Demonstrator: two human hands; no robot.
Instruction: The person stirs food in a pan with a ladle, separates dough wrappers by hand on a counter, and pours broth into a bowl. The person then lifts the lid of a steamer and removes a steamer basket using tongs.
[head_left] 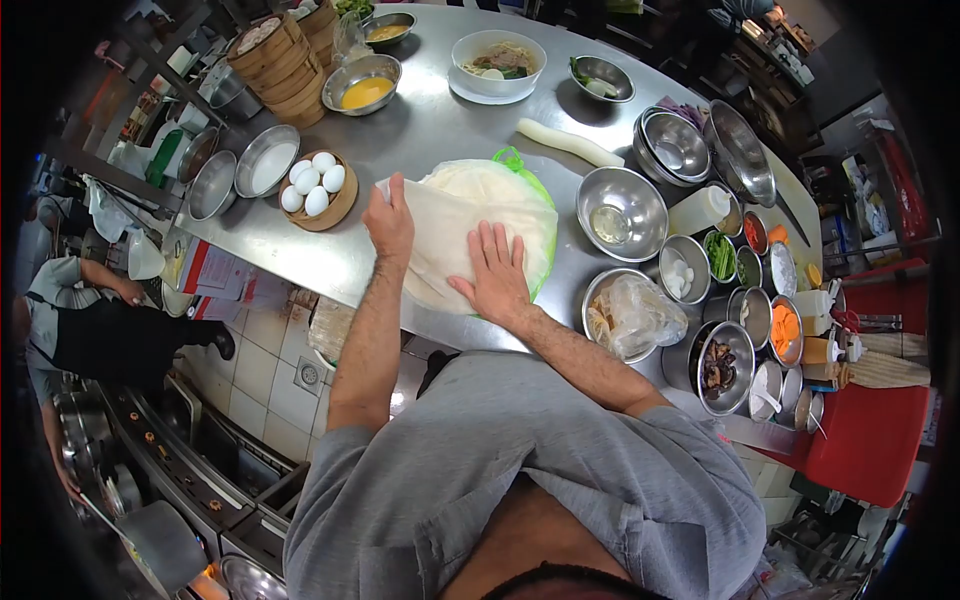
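Your metal worktop (430, 130) carries a stack of pale sheets (440, 250) right before you, green showing at its edge. Past it lies 1 white roll (570, 143). Steel bowls (211, 188) and the egg tray (346, 197) sit to your left; more bowls (645, 205) and a bottle (700, 209) crowd your right.

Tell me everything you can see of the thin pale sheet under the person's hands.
The pale sheet looks soft, off-white and slightly wrinkled; cloth or dough, I cannot tell. It lies partly over a round off-white layer with a bright green edge, near the steel table's front edge. The left hand grips its far left corner; the right hand rests on it, fingers spread.
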